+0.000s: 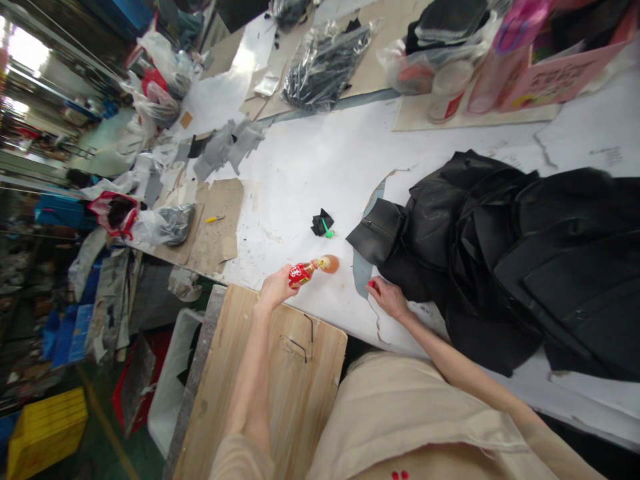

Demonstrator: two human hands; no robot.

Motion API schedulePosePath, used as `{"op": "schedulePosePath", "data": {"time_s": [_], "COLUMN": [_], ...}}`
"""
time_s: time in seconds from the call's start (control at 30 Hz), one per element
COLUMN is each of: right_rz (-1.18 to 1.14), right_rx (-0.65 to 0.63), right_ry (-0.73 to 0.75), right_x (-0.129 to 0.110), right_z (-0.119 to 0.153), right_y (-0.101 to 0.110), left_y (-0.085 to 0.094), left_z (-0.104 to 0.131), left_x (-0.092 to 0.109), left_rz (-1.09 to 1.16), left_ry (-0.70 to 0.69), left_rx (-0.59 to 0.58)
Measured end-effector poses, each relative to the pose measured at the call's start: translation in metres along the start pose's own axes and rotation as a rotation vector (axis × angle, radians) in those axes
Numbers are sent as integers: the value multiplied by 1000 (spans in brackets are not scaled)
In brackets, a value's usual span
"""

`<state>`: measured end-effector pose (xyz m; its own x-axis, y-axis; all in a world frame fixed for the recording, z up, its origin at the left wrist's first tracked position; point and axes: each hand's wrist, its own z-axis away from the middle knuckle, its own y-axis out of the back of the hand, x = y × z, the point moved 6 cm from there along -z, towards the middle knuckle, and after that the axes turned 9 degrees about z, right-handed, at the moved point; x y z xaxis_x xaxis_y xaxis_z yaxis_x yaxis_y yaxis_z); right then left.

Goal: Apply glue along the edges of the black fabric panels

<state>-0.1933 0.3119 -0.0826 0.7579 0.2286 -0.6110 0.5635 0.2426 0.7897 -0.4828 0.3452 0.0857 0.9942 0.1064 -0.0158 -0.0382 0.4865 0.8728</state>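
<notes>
1. Bottle (313,268): your left hand (277,287) grips its red-labelled end; it lies tilted on the worktop (320,167), left of the black garment (500,253).
2. It could spill towards that garment.
3. Your right hand (387,297) rests flat beside the garment's edge, holding nothing.

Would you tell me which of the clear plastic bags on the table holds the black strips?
It is the plastic bag of black strips at the far edge, lying flat on brown card. The bag at the left edge is bunched around dark cloth, and the bag beside the pink bottle holds folded items.
</notes>
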Motion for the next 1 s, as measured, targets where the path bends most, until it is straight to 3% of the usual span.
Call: {"op": "schedulePosePath", "data": {"time_s": [1.0], "right_rz": [2], "right_rx": [10], "right_ry": [-8], "right_x": [2], "right_z": [1], "right_y": [-3], "left_y": [-5], "left_z": [-1], "left_x": [-3], "left_rz": [55], "left_ry": [46], "left_rx": [-17]}}
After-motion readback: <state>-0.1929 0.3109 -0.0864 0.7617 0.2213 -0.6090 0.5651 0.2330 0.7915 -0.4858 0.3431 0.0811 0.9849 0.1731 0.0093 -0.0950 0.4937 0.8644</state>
